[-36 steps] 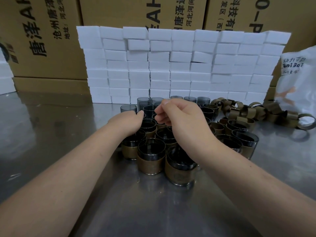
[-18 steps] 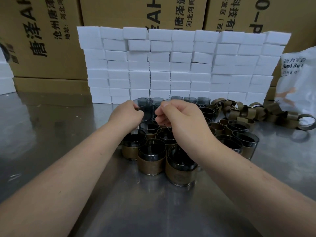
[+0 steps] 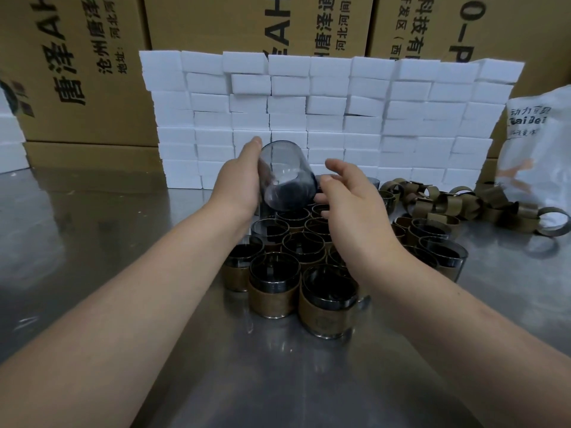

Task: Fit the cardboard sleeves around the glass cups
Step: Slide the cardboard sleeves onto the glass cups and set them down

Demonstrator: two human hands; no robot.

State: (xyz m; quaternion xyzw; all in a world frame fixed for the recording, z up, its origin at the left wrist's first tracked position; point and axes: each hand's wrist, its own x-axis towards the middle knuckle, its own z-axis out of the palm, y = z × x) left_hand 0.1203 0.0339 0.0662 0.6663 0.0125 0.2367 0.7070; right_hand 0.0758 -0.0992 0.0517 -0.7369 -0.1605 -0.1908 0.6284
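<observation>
Smoke-grey glass cup (image 3: 287, 177), gripped tilted by the left hand (image 3: 238, 182) clear of the brown-sleeved cups (image 3: 273, 293), seemingly awaits sleeving; the empty right hand (image 3: 355, 208) hovers loose-fingered beside.

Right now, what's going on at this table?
A person is sleeving glass cups. The left hand grips a bare glass cup, tilted, above the cluster of sleeved cups standing on the steel table. The right hand is open close beside that cup; contact is unclear, and it holds no sleeve. The loose sleeves lie piled to the right, in front of stacked white foam blocks.
</observation>
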